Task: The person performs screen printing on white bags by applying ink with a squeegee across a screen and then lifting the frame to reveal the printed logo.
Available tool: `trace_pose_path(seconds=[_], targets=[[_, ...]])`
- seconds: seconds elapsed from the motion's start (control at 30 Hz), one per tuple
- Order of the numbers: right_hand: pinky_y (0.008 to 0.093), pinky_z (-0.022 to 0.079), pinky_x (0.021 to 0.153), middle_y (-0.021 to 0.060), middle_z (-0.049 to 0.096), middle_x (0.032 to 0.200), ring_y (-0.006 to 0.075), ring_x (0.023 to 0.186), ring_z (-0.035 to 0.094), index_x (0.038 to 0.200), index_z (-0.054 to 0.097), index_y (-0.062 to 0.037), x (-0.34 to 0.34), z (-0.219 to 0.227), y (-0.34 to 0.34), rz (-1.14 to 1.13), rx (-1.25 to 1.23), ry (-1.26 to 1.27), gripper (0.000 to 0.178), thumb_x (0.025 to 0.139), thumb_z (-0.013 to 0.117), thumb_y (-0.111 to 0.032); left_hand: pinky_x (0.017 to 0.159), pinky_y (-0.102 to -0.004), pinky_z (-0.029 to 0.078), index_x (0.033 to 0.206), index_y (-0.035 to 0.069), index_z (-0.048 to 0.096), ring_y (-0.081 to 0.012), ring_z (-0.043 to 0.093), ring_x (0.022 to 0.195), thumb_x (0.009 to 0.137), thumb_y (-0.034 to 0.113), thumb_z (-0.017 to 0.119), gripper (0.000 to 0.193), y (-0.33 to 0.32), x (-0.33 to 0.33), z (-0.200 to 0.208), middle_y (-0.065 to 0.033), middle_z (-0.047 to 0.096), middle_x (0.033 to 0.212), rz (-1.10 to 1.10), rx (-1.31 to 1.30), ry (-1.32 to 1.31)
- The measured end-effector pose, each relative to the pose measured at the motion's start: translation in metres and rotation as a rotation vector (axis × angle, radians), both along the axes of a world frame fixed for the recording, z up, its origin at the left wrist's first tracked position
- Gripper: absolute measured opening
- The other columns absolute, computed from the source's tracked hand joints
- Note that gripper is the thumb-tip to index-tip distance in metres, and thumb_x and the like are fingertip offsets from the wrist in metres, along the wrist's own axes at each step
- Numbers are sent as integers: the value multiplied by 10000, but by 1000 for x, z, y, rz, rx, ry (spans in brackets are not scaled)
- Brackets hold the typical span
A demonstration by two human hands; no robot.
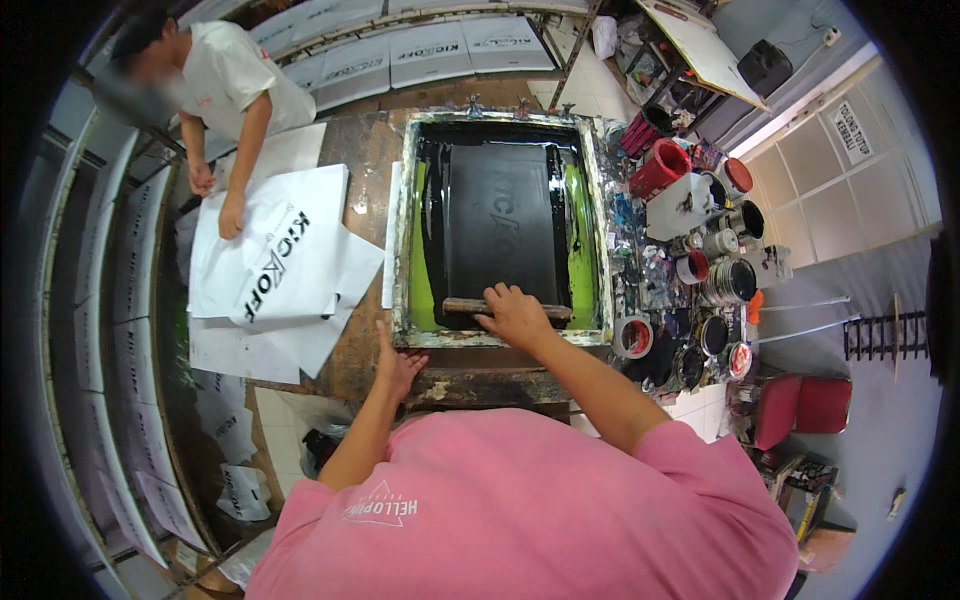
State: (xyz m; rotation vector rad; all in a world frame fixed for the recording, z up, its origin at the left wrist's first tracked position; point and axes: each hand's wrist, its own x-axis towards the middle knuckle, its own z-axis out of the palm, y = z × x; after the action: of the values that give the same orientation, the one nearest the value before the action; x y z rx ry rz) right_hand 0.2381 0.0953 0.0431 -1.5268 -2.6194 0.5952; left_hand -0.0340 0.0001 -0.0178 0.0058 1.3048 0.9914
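My right hand (pixel 518 318) is closed around the wooden handle of a squeegee (pixel 464 306). The squeegee lies crosswise near the close end of a silk-screen frame (pixel 403 215), on its inked mesh. Wet black ink (pixel 500 165) covers the middle of the mesh, where dark lettering shows faintly; green strips run along both sides. My left hand (pixel 398 364) is at the frame's near left corner, thumb raised and fingers apart, holding nothing. Whatever lies under the screen is mostly hidden, though a white edge (pixel 389 240) shows at its left.
Across the left of the worktable (pixel 365 200), a co-worker (pixel 245 85) handles white printed sheets (pixel 270 240). Ink cans and tubs (pixel 728 282) crowd the right side. Racks of printed sheets (pixel 430 55) stand behind and at left. A red chair (pixel 800 410) is at right.
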Motion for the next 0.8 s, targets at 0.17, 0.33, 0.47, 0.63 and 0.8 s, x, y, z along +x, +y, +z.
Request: trace_pose_path(seconds=[0.17, 0.33, 0.47, 0.63, 0.8], targets=[[586, 480, 1003, 116, 601, 1067, 313, 1125, 588, 1217, 622, -75, 12, 11, -37, 86, 257, 23, 420, 936, 702, -378, 1003, -449, 486, 1467, 57, 493, -303, 623, 1111, 827, 959, 437, 1108, -3, 8, 33, -162, 637, 1201, 19, 135, 27], [663, 362, 1057, 113, 600, 1075, 293, 1082, 575, 1178, 628, -83, -8, 110, -43, -92, 604, 46, 386, 919, 703, -360, 1013, -415, 497, 1390, 28, 513, -301, 643, 1159, 959, 827, 424, 912, -5, 0, 122, -163, 652, 1233, 38, 446, 10], [532, 389, 958, 93, 614, 994, 286, 983, 584, 1059, 640, -96, -10, 188, 13, -101, 740, 116, 302, 903, 669, -353, 1106, -420, 449, 1462, 58, 492, -310, 542, 1359, 1057, 695, 367, 764, 24, -4, 160, -226, 591, 1401, -21, 820, -49], [492, 394, 879, 89, 657, 868, 284, 859, 627, 905, 664, -81, -18, 236, 66, -83, 855, 161, 325, 912, 639, -405, 1226, -633, 180, 1620, 96, 359, -457, 274, 1531, 1025, 717, 373, 861, 61, 27, 86, -327, 316, 1623, -719, 549, 1362], [481, 405, 856, 84, 674, 823, 288, 821, 642, 882, 695, -63, -17, 264, 98, -114, 879, 193, 351, 914, 641, -408, 1200, -730, -48, 1664, 60, 234, -536, 68, 1572, 928, 853, 363, 1090, 41, 49, -9, -374, 150, 1672, -921, 372, 1835]])
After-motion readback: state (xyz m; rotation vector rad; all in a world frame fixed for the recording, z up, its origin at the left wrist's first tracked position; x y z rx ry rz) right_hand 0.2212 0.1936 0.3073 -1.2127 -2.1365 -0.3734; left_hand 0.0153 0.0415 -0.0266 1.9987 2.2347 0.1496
